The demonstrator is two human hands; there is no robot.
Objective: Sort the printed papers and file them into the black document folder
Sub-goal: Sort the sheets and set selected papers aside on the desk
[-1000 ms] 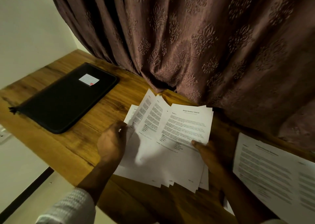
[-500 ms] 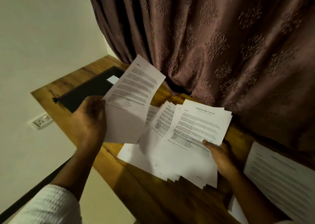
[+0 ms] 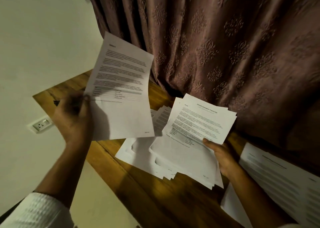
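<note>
— Papers (image 3: 199, 122) first, from the fingers (image 3: 76, 99) outward: what grips what?
— Left hand (image 3: 72, 120) pinches one sheet (image 3: 121, 89) by its left edge, raised clear of the rest, likely to read and class it; right hand (image 3: 223, 156) clasps the fanned stack (image 3: 181, 155), thumb on top, lower sheets lying on the counter (image 3: 138, 193); fanning probably keeps headings visible.
— Any writing legible?
— Top heading seems to end "Transcript"; body text is blurred; another sheet (image 3: 277, 175) lies apart at the right; the black folder (image 3: 56, 102) shows only a dark tip behind the left hand.

Two hands (image 3: 74, 118) (image 3: 223, 156); one sheet (image 3: 121, 82); two stacks (image 3: 187, 158) (image 3: 280, 177)
</note>
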